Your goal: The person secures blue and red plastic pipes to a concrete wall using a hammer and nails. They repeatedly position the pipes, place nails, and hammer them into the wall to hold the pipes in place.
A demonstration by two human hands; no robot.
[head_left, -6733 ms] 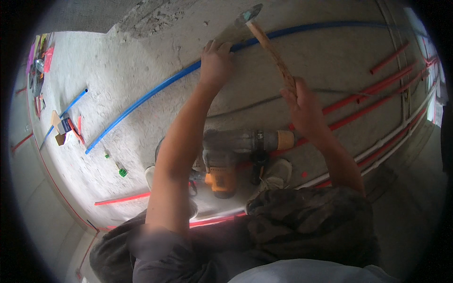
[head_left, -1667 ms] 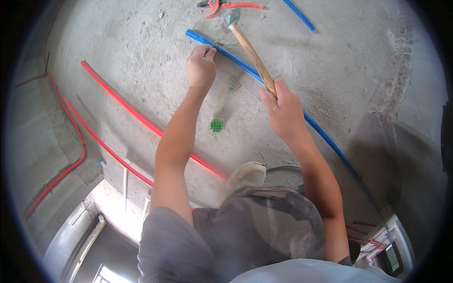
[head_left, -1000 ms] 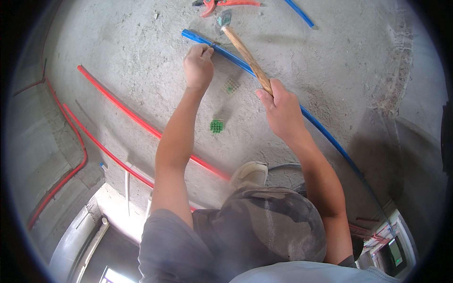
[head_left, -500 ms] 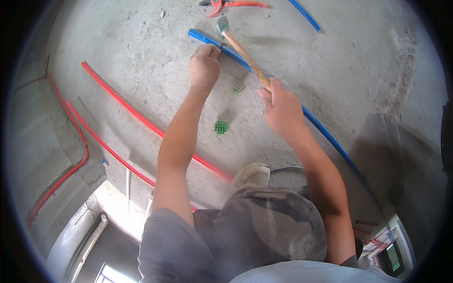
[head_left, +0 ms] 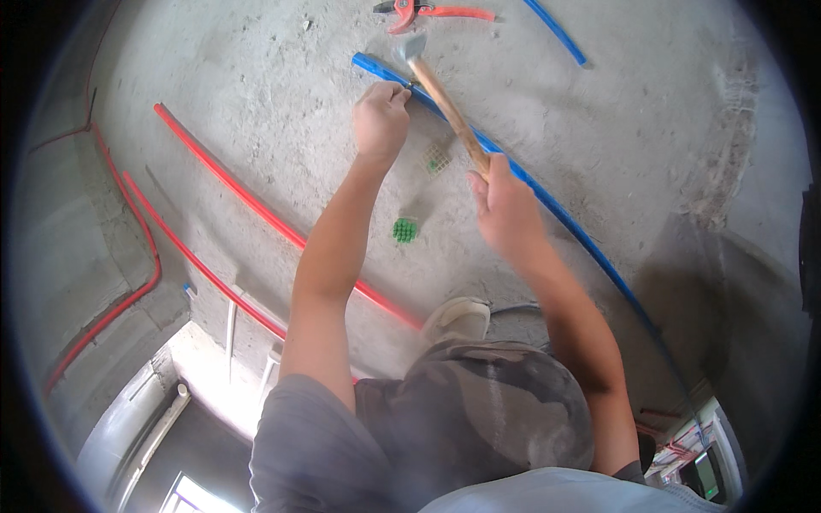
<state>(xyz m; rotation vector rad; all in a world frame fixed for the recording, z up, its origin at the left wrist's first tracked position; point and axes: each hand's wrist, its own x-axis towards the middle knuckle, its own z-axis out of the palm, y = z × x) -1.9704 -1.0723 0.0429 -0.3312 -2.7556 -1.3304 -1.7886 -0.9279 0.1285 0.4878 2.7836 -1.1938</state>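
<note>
My right hand (head_left: 510, 212) is closed round the wooden handle of a hammer (head_left: 450, 113). The metal head is raised near the far end of a blue pipe (head_left: 556, 205), just beyond my left hand (head_left: 381, 124). Those left fingers are pinched together at the pipe's left edge, on a small piece too hidden to name. The pipe lies on the rough concrete and runs down to the right. Between my arms sit a green studded block (head_left: 404, 230) and a pale grid-like piece (head_left: 437, 160) with some green in it.
Red-handled cutters (head_left: 445, 12) and a short blue pipe (head_left: 556, 32) lie farther off. Red pipes (head_left: 231, 197) cross the floor to the left of my left arm. My shoe (head_left: 457, 320) and camouflage-covered knee (head_left: 505, 406) are close by.
The view has shifted slightly, so the floor things appear a little farther right. My right hand has come slightly nearer with the hammer. My left hand stays at the pipe.
</note>
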